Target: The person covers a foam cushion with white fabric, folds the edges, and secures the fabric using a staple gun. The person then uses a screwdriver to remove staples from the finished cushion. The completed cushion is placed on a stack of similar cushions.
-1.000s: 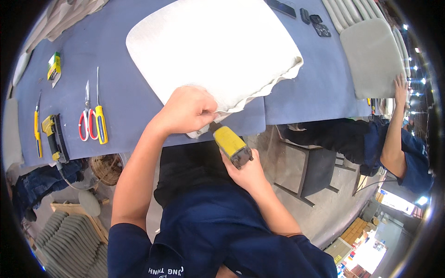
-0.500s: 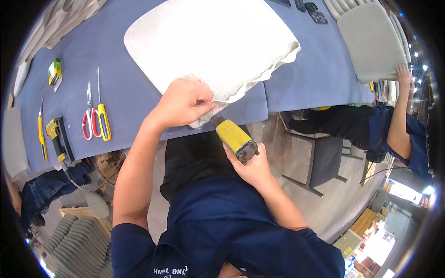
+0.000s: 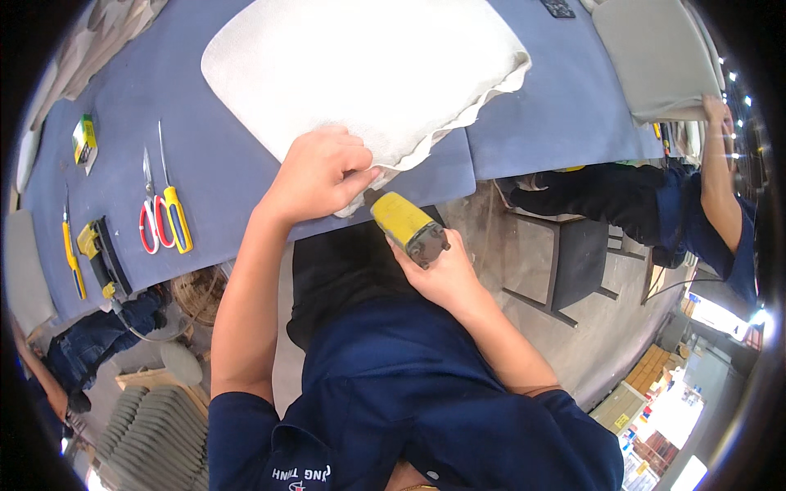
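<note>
A white fabric-covered seat cushion point(image 3: 360, 74) lies on the blue-grey table, its loose fabric edge showing along the near right side. At the cushion's near corner my left hand point(image 3: 323, 176) is closed, pinching the gathered fabric. My right hand point(image 3: 442, 270) is wrapped round a yellow and black staple gun point(image 3: 405, 221), whose nose points at that corner, close to my left fingers. Whether the nose touches the fabric, I cannot tell.
On the table's left lie red-handled scissors point(image 3: 155, 217), a yellow screwdriver point(image 3: 178, 217), a second staple gun point(image 3: 102, 254), another yellow-handled tool point(image 3: 74, 262) and a small box point(image 3: 84, 141). At right a co-worker's hand point(image 3: 717, 110) holds a grey cushion point(image 3: 655, 61). A dark chair point(image 3: 565, 266) stands below.
The view has shifted slightly. Both hands stay at the cushion's corner, with the staple gun still pointed there. The co-worker's grey cushion now shows fabric pulled at its near edge.
</note>
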`<state>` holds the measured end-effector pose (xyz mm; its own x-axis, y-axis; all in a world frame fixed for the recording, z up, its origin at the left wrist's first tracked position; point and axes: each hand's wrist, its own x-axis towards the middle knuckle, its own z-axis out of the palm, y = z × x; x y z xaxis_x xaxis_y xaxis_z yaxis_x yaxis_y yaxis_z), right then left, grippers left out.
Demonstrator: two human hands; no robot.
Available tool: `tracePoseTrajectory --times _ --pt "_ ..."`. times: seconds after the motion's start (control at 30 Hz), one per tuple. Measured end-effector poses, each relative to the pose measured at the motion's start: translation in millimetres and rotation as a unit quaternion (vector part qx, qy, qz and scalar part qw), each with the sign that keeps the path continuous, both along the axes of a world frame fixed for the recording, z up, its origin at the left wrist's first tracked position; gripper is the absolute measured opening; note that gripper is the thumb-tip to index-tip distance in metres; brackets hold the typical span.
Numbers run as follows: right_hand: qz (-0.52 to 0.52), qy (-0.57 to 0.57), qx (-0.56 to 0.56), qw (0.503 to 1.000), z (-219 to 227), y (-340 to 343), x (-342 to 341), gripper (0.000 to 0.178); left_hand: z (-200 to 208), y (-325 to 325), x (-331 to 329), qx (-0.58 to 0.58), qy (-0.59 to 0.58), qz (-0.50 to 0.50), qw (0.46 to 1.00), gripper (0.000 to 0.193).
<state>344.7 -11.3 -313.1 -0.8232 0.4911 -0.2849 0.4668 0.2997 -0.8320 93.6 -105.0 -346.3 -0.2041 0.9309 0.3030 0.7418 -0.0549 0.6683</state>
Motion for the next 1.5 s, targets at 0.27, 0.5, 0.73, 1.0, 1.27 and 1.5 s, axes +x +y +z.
tracePoseTrajectory --times 0.27,0.5,0.73,1.0,1.27,1.5 --pt "-0.042 0.086 -0.006 0.995 2.3 -4.0 12.5 0.025 24.1 -10.6 1.7 0.014 0.042 -0.040 0.998 0.035" --pt "0.015 0.070 0.014 0.997 -4.6 -6.7 16.9 0.032 6.7 -9.9 0.1 0.031 -0.006 0.020 0.999 0.037" --pt "0.017 0.030 0.022 0.999 -8.6 -8.4 11.2 0.027 1.8 -12.3 4.0 0.025 -0.014 0.030 0.999 0.037" --pt "-0.012 0.047 0.019 0.999 -2.7 -8.0 4.5 0.023 14.8 -12.0 1.2 0.030 0.030 -0.016 0.999 0.035" --pt "0.037 0.060 0.028 0.997 -14.7 -10.4 15.3 0.040 4.6 -9.9 0.3 0.035 0.012 0.030 0.999 0.037" --pt "0.049 0.035 0.049 0.997 -30.0 -10.3 24.1 0.051 0.2 -9.6 -0.2 0.045 0.004 0.030 0.999 0.036"
